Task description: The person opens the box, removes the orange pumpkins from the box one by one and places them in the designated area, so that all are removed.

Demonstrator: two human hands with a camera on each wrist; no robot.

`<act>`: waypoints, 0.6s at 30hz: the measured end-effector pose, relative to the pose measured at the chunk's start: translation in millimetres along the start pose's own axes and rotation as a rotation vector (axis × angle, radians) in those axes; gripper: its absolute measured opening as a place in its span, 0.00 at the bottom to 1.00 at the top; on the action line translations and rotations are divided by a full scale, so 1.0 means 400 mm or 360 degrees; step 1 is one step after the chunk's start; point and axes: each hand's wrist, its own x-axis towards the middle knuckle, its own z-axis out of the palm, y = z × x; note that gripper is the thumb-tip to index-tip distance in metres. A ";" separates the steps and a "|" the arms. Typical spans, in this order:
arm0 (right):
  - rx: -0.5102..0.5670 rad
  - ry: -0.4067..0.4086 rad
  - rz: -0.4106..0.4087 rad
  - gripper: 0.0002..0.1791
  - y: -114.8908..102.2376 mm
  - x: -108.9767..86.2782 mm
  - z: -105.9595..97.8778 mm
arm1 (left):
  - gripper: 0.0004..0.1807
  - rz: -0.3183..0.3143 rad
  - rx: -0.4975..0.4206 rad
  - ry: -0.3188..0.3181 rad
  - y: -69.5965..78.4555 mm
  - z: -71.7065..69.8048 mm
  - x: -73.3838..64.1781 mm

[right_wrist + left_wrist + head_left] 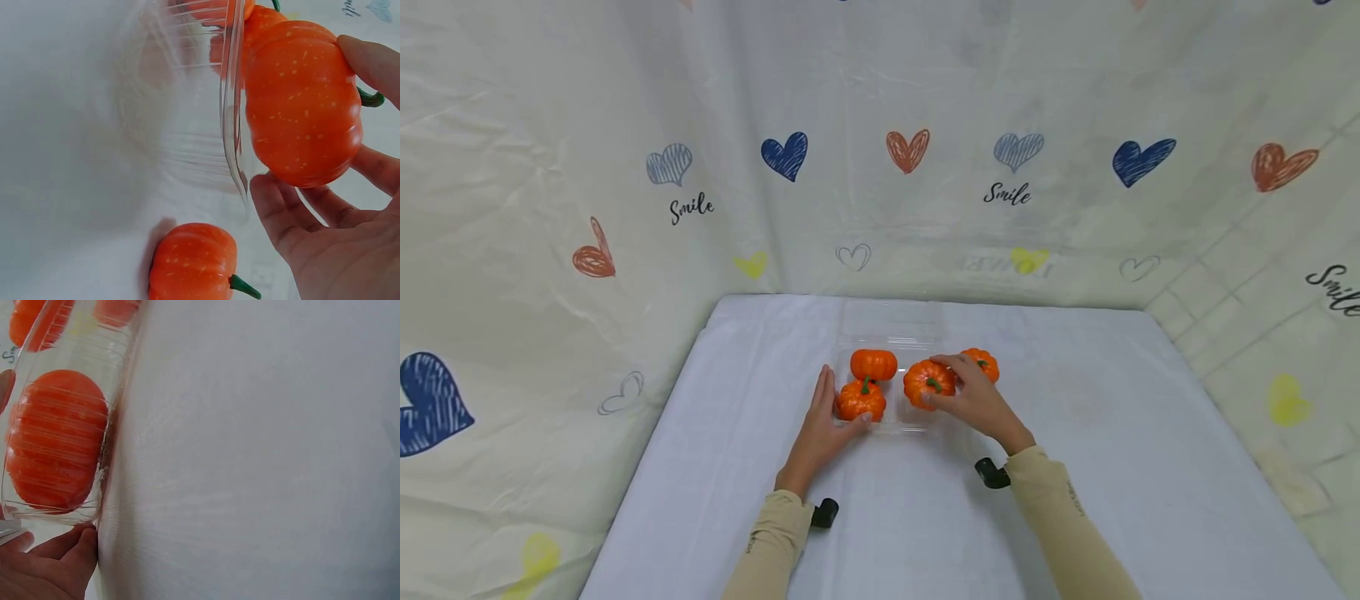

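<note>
In the head view, my right hand [973, 396] grips a small orange pumpkin [921, 385] with a green stem, thumb and fingers round its sides. The right wrist view has this pumpkin [303, 106] at the rim of a clear plastic container [231, 125]. Two more pumpkins are inside the container's left half, one at the back [873, 364] and one in front [859, 402]. My left hand [822, 432] rests against the container's left side, fingers fairly straight, thumb by the front rim. A further pumpkin [194, 262] sits outside, to the container's right.
The container's clear lid [891, 321] stretches toward the back of the white-covered table [760, 350]. Behind and beside the table hangs a pale curtain [850, 83] with printed hearts. A dark wrist camera [992, 473] sticks out by the right sleeve.
</note>
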 end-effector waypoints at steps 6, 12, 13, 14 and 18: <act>0.0027 0.0050 -0.0018 0.35 0.010 -0.010 -0.010 | 0.65 0.0006 0.0003 -0.0002 -0.005 0.001 0.004; 0.0059 0.0070 -0.0003 0.36 0.022 -0.023 -0.017 | 0.65 -0.0013 0.0003 -0.0010 -0.003 0.000 -0.001; 0.0061 0.0072 0.0001 0.36 0.024 -0.025 -0.019 | 0.65 -0.0012 0.0006 -0.0008 -0.003 0.000 -0.001; 0.0063 0.0075 0.0000 0.36 0.026 -0.027 -0.021 | 0.65 -0.0008 0.0011 -0.0007 -0.004 0.000 -0.001; 0.0053 0.0099 0.0007 0.36 0.036 -0.035 -0.031 | 0.64 0.0014 0.0028 -0.0004 -0.004 0.000 0.000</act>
